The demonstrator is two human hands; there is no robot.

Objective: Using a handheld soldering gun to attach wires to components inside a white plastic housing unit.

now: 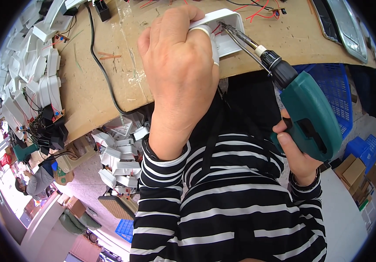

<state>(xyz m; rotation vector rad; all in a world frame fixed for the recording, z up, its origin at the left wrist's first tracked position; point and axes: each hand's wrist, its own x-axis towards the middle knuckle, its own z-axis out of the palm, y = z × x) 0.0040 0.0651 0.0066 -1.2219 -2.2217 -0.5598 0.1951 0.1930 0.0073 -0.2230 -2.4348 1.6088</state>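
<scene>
Over a scuffed tan workbench (109,89), the left hand (179,65) curls its fingers onto an open white plastic housing (231,46); nearer, right, the right hand (299,159) wraps its fingers around a green pistol-shaped soldering gun (312,109).

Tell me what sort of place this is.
Probably an electronics assembly workshop: the right hand grips what looks like a green soldering gun, and white housings with wires lie piled at the left of a scuffed workbench.

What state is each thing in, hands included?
Left hand: gripping casing
Right hand: gripping soldering gun
Casing: held, open side exposed
Soldering gun: tip at casing's opening; heat unclear
Black cable: lying curved on table
Blue basket: below table edge
Other casings: piled, left
</scene>
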